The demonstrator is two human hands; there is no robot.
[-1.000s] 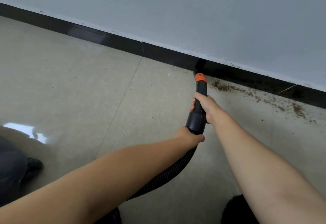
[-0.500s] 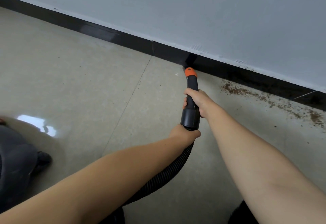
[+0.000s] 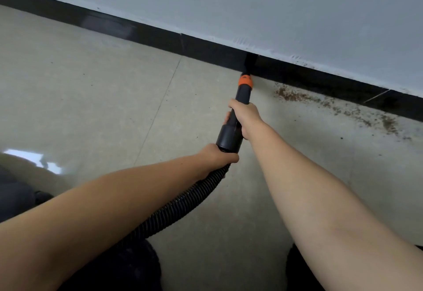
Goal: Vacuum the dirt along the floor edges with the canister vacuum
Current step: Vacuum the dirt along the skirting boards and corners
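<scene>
the right hand (image 3: pixel 246 116) grips the black wand (image 3: pixel 231 130) partway up, and the left hand (image 3: pixel 217 154) holds it just behind, where the ribbed hose (image 3: pixel 180 206) joins and trails back under the left forearm. ahead of the right grip, the orange collar (image 3: pixel 245 82) sits at the wand's far end, close to the black baseboard (image 3: pixel 160 36). the dirt (image 3: pixel 295 96) lies beyond and to the right of that grip, strewn on the floor (image 3: pixel 91 89) along the baseboard, apart from the collar.
</scene>
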